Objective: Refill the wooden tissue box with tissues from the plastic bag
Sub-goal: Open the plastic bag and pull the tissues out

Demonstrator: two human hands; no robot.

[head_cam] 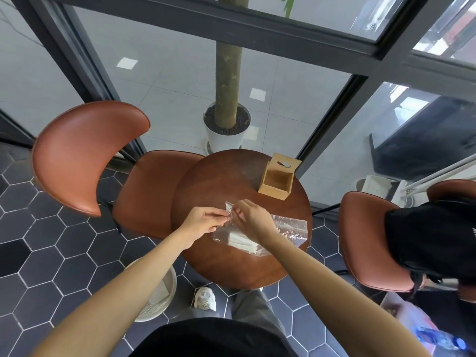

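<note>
A clear plastic zip bag [288, 229] lies on the round wooden table [219, 181], with a stack of white tissues [244, 242] inside it. My left hand [203, 220] and my right hand [253, 219] both pinch the bag's top corner, close together at its left end. The wooden tissue box [278, 180] stands at the table's far right. Its lid is tipped up and its inside looks empty.
A brown chair [85, 155] stands to the left of the table, another [371, 240] to the right with black cloth [432, 235] on it. A potted tree [226, 124] stands behind the table by the glass wall. A white basket [157, 297] sits on the floor at the lower left.
</note>
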